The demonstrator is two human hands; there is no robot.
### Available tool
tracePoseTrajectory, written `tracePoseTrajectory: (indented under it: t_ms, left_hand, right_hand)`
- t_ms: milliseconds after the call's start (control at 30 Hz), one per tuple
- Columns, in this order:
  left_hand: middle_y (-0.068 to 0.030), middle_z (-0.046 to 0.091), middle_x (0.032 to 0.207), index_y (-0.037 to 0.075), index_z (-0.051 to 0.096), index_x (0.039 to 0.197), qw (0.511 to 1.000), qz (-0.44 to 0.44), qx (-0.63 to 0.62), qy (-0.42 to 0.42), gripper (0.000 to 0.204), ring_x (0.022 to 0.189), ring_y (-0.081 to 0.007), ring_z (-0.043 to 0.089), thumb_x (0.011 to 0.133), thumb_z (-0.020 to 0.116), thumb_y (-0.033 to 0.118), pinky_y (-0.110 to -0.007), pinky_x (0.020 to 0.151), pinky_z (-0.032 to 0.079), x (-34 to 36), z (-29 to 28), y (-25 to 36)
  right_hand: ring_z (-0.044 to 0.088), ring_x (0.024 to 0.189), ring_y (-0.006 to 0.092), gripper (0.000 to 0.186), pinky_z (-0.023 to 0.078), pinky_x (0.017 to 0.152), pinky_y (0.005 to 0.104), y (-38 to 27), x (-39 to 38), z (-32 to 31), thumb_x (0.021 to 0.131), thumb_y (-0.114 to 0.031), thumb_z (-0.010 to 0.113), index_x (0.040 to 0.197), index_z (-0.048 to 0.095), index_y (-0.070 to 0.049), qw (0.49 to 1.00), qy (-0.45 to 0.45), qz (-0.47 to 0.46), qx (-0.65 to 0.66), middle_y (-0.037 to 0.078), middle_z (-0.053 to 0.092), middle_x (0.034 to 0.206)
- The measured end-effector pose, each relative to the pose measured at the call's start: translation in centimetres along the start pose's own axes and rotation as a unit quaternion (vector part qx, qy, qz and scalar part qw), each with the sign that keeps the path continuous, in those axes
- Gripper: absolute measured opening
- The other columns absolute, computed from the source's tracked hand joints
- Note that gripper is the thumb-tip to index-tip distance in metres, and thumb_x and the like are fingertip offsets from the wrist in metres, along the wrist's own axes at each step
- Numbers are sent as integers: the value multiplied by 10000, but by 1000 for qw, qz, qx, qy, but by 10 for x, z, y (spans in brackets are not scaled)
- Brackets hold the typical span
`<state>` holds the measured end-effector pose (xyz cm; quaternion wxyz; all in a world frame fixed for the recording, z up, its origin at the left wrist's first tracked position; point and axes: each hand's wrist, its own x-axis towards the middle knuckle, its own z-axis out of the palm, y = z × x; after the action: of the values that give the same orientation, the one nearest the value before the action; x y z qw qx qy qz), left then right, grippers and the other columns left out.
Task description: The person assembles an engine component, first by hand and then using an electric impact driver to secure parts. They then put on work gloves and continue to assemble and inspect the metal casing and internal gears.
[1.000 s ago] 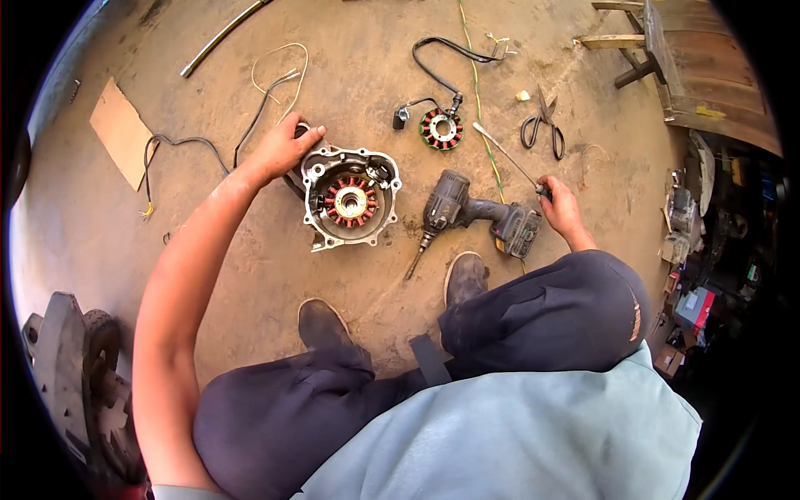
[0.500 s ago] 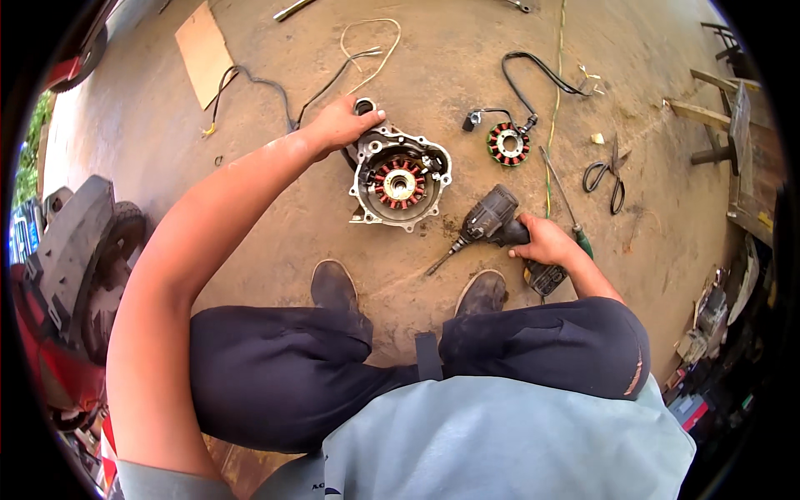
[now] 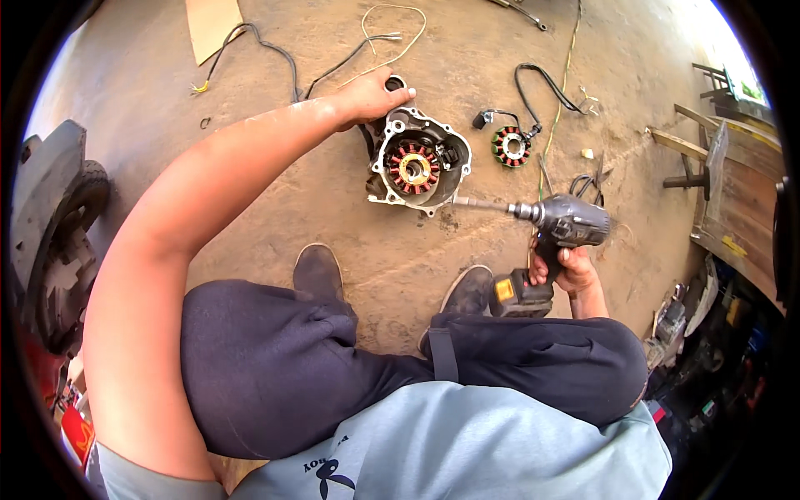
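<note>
My left hand (image 3: 377, 98) is closed on the upper left end of a grey metal engine cover (image 3: 456, 172), beside its round opening. A stator with copper-red coils (image 3: 414, 169) sits inside the cover. My right hand (image 3: 572, 268) is wrapped round the grip of a black cordless impact driver (image 3: 575, 218), raised off the floor. Its long bit (image 3: 482, 202) points left, and the tip appears at the cover's lower right rim; whether it touches, I cannot tell. Farther right lies a second stator (image 3: 511, 147) with green and red coils and a black cable.
Scissors (image 3: 590, 185) lie partly hidden behind the driver. Cables (image 3: 283, 60) and cardboard (image 3: 214, 29) are at the far left. A wrench-like tool (image 3: 525, 12) lies at the back. A wooden bench (image 3: 746, 192) stands right, a vehicle wheel (image 3: 87, 196) left.
My right hand has lifted the impact driver off the floor and turned its bit toward the cover. The left hand still grips the cover. The whole view has shifted slightly.
</note>
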<state>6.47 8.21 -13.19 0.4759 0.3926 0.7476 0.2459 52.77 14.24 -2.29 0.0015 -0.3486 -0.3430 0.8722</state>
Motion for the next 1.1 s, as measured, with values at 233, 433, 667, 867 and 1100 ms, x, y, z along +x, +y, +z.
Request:
tracePoseTrajectory:
  t_ms: [233, 433, 667, 867, 1100]
  left_hand:
    - [-234, 699, 1314, 32, 595, 1402, 990, 79, 117, 19, 745, 1235, -409, 657, 942, 661, 614, -478, 1058, 509, 16, 14, 20]
    - [-238, 719, 1237, 40, 616, 1333, 983, 102, 150, 1, 639, 1177, -428, 670, 960, 648, 559, -512, 1008, 522, 20, 12, 39]
    - [-253, 740, 1100, 33, 631, 1209, 967, 180, 180, 11, 519, 1065, -452, 693, 951, 660, 482, -538, 934, 537, 18, 17, 60]
    - [-248, 743, 1071, 40, 638, 1209, 966, 168, 198, 17, 500, 1054, -439, 700, 951, 658, 468, -541, 917, 543, 18, 17, 67]
    - [-241, 747, 1047, 40, 650, 1190, 950, 202, 236, 16, 473, 1029, -438, 704, 938, 662, 440, -548, 895, 552, 18, 25, 89]
  right_hand:
    - [609, 690, 193, 550, 511, 715, 356, -19, -4, 23, 854, -341, 827, 1215, 610, 12, 985, 110, -59, -121, 59, 591, 762]
    - [595, 695, 145, 386, 500, 714, 317, -11, 3, 16, 925, -218, 774, 1216, 648, 2, 962, 182, -21, -202, 39, 608, 779]
    - [614, 675, 139, 278, 509, 680, 307, -8, 19, -3, 940, -135, 754, 1166, 686, 13, 951, 171, 10, -259, 25, 634, 767]
    - [622, 675, 135, 250, 524, 650, 312, -6, 24, -22, 928, -93, 776, 1150, 693, -12, 939, 185, 5, -288, 17, 656, 805]
    - [684, 759, 141, 297, 561, 694, 335, -28, 25, -36, 860, -124, 844, 1124, 721, -62, 875, 168, 34, -454, 20, 727, 930]
